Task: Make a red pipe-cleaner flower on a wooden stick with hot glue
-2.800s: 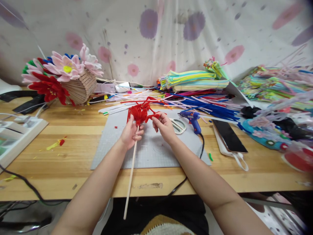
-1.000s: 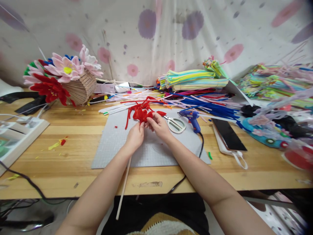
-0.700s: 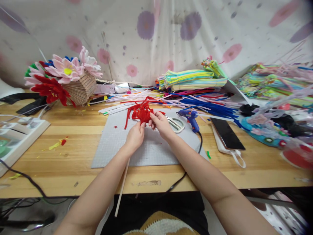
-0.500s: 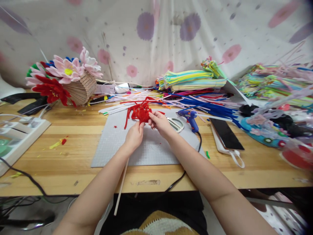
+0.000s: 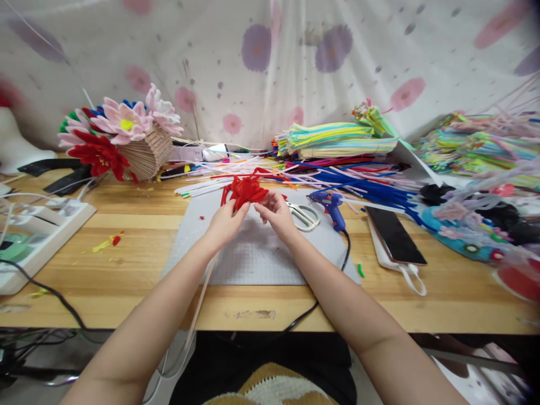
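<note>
A red flower [image 5: 247,190] made of fuzzy pipe cleaners is held up over the grey cutting mat [image 5: 261,261]. My left hand [image 5: 226,226] is closed round its base, and a thin pale stick [image 5: 204,292] runs down from under that hand past the table edge. My right hand [image 5: 276,214] has its fingers drawn together at a petal on the flower's right side; the exact contact is partly hidden. Beside the right hand lie scissors [image 5: 310,220] with pale handles. A blue glue gun [image 5: 332,208] rests just right of them.
Loose pipe cleaners [image 5: 363,185] and bundles [image 5: 333,138] line the back. A basket [image 5: 145,154] of fuzzy flowers lies at left, near a white power strip [image 5: 63,230]. A phone [image 5: 394,233] sits at right. The glue gun's black cord [image 5: 310,309] crosses the front edge.
The flower has turned in my hands, its petals now facing up more and its stem swung under my left forearm. My right hand has shifted slightly right along it. The view has shifted slightly.
</note>
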Demonstrator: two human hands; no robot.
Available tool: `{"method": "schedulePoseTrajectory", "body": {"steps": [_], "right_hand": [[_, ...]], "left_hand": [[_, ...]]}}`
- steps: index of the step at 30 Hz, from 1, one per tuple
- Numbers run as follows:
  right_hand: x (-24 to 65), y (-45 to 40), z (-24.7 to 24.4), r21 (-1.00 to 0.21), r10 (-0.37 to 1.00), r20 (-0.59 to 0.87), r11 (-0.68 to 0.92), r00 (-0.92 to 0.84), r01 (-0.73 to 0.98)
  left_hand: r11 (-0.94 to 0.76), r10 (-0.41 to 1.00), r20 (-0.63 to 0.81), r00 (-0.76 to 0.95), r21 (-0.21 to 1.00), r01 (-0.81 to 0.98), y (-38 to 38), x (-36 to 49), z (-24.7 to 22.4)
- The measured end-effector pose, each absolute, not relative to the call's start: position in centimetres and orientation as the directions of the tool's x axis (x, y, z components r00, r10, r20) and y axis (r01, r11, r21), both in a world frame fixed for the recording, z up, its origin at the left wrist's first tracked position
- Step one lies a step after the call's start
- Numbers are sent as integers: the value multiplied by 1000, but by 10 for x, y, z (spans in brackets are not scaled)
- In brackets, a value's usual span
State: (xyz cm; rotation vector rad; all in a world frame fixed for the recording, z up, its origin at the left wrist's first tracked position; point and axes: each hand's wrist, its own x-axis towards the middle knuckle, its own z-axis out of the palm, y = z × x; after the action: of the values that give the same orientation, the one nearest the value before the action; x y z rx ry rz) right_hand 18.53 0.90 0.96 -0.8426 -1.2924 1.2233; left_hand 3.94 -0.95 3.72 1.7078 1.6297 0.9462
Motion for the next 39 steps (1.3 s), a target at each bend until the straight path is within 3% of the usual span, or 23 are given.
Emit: {"method": "schedulePoseTrajectory", "body": {"steps": [5,9,12,15,20,39], "right_hand": [[194,15,0,-950,975,220,206,-33,-236],[200,20,-10,-955,967,202,160,-153,-249],[199,16,-10,-962,926,256,218,-277,-162],[194,10,-7,-957,895,280,288,-346,-30],[187,5,-8,-917,893,339,384,-298,110],[186,6,-5,-880,875,397,449,-277,157]], "left_hand": [[-164,981,167,95,472,866,-12,33,52],[-268,963,80,257,202,942,-7,21,60],[-311,950,32,310,91,946,-6,14,60],[-318,948,26,317,68,946,-9,13,58],[-281,958,-32,284,74,957,-16,26,61],[-201,979,-20,201,29,979,-16,37,58]]}}
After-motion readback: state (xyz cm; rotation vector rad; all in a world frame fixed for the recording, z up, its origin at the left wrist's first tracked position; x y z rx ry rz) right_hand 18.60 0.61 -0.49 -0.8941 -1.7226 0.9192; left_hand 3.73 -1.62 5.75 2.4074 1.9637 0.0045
